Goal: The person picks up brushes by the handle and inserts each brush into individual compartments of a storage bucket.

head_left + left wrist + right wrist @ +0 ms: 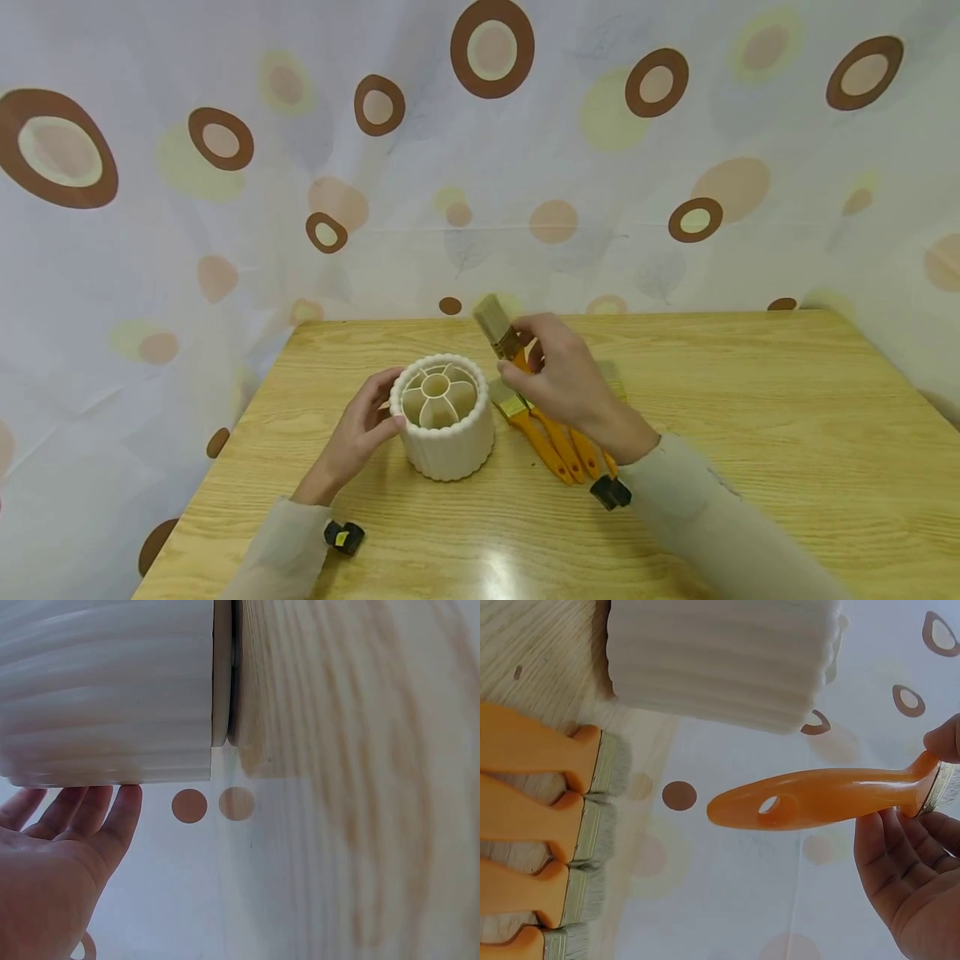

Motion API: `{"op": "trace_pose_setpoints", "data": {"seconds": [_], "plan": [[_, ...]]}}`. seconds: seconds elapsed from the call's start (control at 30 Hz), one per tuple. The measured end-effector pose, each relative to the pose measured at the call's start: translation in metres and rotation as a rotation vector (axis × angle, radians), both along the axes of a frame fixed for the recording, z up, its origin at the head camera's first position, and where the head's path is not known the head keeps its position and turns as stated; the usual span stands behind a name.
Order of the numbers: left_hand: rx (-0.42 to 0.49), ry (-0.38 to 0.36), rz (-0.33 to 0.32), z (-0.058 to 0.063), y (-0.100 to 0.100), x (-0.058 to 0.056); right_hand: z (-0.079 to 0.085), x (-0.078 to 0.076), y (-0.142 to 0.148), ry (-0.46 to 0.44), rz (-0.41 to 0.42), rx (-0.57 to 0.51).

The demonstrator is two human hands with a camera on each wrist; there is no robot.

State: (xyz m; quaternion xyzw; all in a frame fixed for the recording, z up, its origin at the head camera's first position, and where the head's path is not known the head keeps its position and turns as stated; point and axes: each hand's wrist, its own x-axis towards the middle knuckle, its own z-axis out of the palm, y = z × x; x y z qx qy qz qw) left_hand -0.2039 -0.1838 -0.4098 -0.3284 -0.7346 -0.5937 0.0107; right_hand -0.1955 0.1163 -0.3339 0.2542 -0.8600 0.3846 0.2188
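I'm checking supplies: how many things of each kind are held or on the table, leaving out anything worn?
Paintbrushes: 5 (1 in the right hand, 4 lying on the table)
Divided pot: 1
Total: 6

Five paintbrushes (pixel 532 742) are on show in the room: one is held in the right grip (pixel 562 371), four lie on the one bench (pixel 750 400). Also counted are one cream holder (pixel 450 454) and, at its middle, one round compartment (pixel 436 386); the compartments around that are too fine to number from where I stand. One left grip (pixel 367 425) makes two, with two pale sleeves (pixel 712 500) and two black wrist devices (pixel 611 492), one to each arm. One patterned cloth (pixel 525 158) behind bears eight brown rings (pixel 492 89)
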Motion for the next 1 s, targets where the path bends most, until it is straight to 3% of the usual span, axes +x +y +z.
{"op": "trace_pose_setpoints", "data": {"seconds": [0.63,1.0], "plan": [[0.001,0.011,0.019,0.002,0.001,0.002,0.013,0.002,-0.035,0.075,0.112,-0.036],[-0.009,0.006,0.026,-0.001,0.001,0.001,0.018,0.006,-0.047,0.103,0.113,-0.011]]}}
